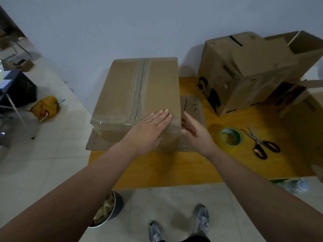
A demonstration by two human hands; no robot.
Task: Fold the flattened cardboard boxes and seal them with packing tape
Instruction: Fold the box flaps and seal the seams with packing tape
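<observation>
Right now the yellow wooden bench (pixel 157 168) fills the middle of the view, standing on a pale tiled floor (pixel 52 154). At its 2 o'clock corner sits a pile of folded boxes (pixel 244 70), some with their flaps open. The taped box (pixel 139 95), the one being worked on, stands at about 11 o'clock on the bench. Clear tape runs along its top seam and across its near edge. It rests on a flat cardboard sheet (pixel 97 144) that sticks out past the bench at 9 o'clock.

On the floor, a black crate (pixel 22 91) stands far out at 9 o'clock. An orange bag (pixel 46 109) lies just beside it, and a dark bowl (pixel 117 205) sits at 6 o'clock, under the bench's near edge.

The left hand (pixel 150 130) lies palm down on the top of the taped box near its 5 o'clock corner, fingers (pixel 162 117) straight and pressed together. The right hand (pixel 194 131) is held up against the right side of that same corner, fingers straight and a little spread, holding nothing. Whether the palm touches the cardboard is hard to tell.

Black-handled scissors (pixel 260 142) lie at 3 o'clock on the bench. The tape roll (pixel 229 138) lies flat between them and the right hand.
</observation>
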